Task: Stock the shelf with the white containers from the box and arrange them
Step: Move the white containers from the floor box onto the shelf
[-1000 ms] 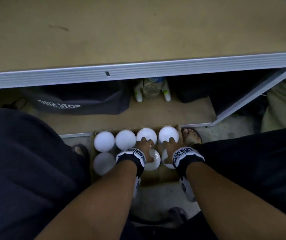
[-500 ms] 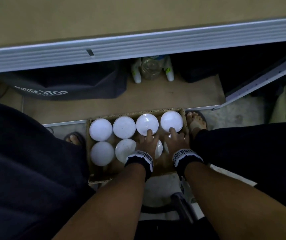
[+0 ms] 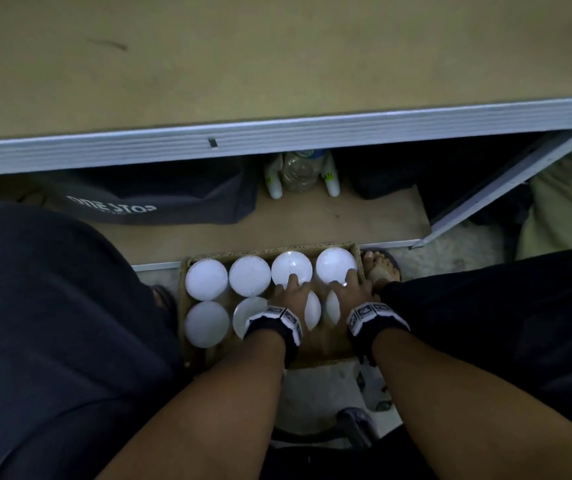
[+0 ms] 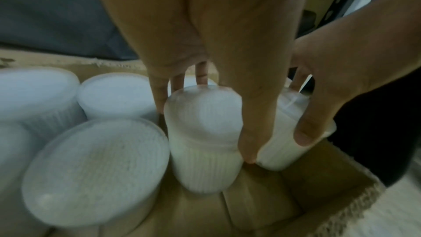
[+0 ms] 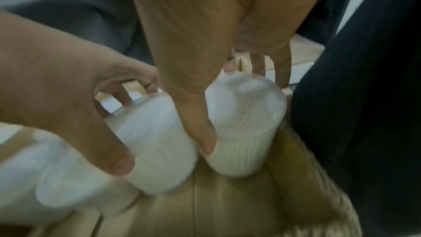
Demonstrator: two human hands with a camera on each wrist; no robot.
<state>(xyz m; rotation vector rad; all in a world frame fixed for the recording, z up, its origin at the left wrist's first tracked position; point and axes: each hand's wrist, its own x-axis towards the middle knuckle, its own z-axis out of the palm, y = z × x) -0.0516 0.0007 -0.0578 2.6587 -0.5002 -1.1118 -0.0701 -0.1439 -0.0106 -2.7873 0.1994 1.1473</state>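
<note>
A cardboard box (image 3: 183,308) on the floor holds several white ribbed containers in two rows. My left hand (image 3: 291,294) grips a near-row container (image 4: 202,167), thumb on one side and fingers on the far side. Right beside it, my right hand (image 3: 350,289) grips the neighbouring container (image 5: 241,150) the same way. In the head view only slivers of these two containers (image 3: 313,311) show between my hands. The wide tan shelf board (image 3: 277,64) above the box is bare. Both wrist views are motion-blurred.
On the low shelf behind the box sit a dark bag with white lettering (image 3: 160,199) and some bottles (image 3: 298,174). A grey shelf upright (image 3: 506,188) slants at the right. My sandalled foot (image 3: 381,268) touches the box's right corner; my dark-clothed knees flank it.
Both hands have sunk lower over the two right-hand near-row containers, with fingers now reaching to the far row. The head view has tilted back up and shows more of the shelf board.
</note>
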